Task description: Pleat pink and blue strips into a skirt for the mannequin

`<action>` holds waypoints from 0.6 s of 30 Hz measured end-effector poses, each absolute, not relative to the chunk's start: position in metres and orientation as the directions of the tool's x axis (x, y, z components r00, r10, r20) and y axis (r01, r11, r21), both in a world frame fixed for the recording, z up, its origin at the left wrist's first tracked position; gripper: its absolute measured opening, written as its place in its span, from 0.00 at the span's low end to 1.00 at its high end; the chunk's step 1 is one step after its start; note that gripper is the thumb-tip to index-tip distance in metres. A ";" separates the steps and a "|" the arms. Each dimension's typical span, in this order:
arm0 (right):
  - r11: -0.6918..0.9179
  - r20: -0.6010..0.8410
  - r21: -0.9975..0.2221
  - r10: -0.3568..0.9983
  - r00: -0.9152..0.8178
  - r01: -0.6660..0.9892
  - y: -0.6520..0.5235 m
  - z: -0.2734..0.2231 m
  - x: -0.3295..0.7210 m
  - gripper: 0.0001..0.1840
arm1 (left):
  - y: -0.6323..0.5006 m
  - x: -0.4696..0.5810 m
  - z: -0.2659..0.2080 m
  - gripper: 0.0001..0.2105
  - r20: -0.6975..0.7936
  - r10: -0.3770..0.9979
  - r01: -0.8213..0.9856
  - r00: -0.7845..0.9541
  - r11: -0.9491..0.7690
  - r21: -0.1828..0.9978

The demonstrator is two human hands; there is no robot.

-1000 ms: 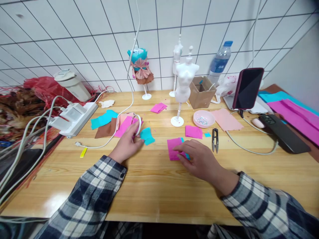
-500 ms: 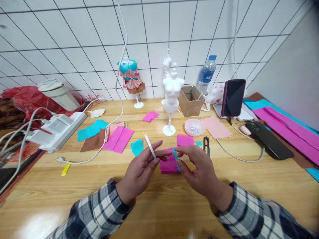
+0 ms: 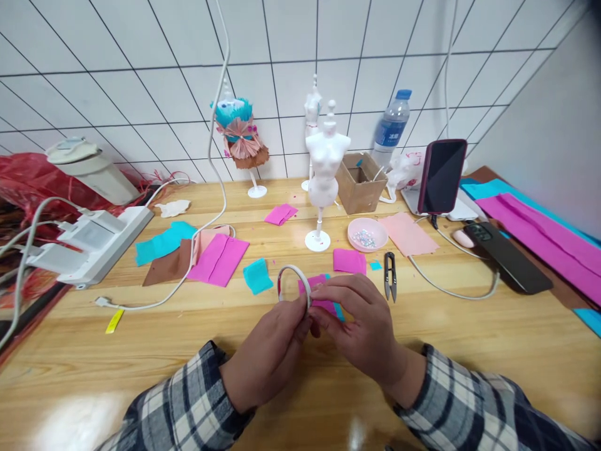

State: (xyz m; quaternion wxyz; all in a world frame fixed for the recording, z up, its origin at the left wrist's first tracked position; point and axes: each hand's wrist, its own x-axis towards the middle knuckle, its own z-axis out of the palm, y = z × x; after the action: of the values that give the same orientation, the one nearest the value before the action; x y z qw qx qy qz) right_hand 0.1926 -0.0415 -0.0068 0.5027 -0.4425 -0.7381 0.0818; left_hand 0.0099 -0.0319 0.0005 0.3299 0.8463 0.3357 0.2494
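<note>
A narrow white ring, which looks like a roll of tape (image 3: 303,277), stands upright in my left hand (image 3: 275,351), whose fingers are closed around its lower part. At the ring's right edge the thumb and fingertips of my right hand (image 3: 364,326) pinch it. Whether a loose end is between those fingertips cannot be made out. Behind my hands lies a magenta crepe paper piece with a blue edge (image 3: 331,305), partly covered. A blue paper square (image 3: 258,276) is left of the ring, and a folded magenta piece (image 3: 349,261) lies beyond my right hand.
Thread snips (image 3: 390,277) and a pink dish of beads (image 3: 368,235) lie to the right. A white mannequin (image 3: 323,166) stands ahead, near a cardboard box (image 3: 360,188). A charging cable (image 3: 154,307) crosses the left side; a black phone (image 3: 509,258) is at the right.
The white roll has turned from edge-on to showing its ring shape, and my left hand has closed around it. My right hand has moved left from the magenta paper onto the roll.
</note>
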 end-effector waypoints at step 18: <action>0.584 0.638 -0.539 0.754 -0.158 0.607 -0.042 -0.011 0.195 0.15 | -0.028 0.010 0.000 0.09 0.080 0.800 0.519 0.594 -0.457 0.723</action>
State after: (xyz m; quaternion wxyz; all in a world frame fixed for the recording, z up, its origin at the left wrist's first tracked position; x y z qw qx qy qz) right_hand 0.1948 -0.0423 -0.0108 0.4680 -0.4493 -0.7570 0.0784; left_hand 0.0095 -0.0281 0.0004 0.3358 0.8273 0.3986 0.2098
